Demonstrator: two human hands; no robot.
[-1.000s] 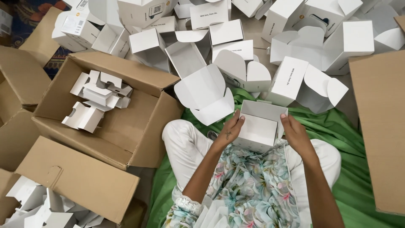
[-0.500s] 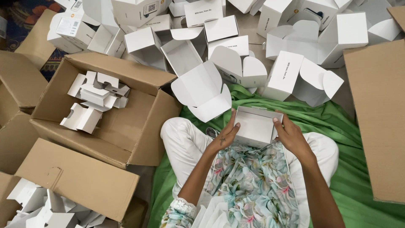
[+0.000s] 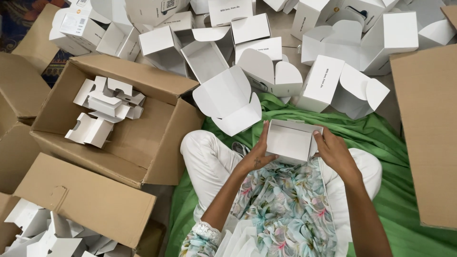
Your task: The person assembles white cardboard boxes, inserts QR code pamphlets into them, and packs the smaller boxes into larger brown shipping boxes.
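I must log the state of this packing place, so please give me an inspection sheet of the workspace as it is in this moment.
Surface: green cloth on the floor, where the person sits.
Job's things: small open white box, held over the lap, opening upward; nothing seen inside.
Clutter: many open white boxes piled ahead; folded white inserts in a brown carton; more inserts in the carton at lower left.
Hands: left hand grips the small box's left side, right hand its right side.
Cables: nothing seen.
Surroundings: another brown carton at right; patterned carpet at upper left.
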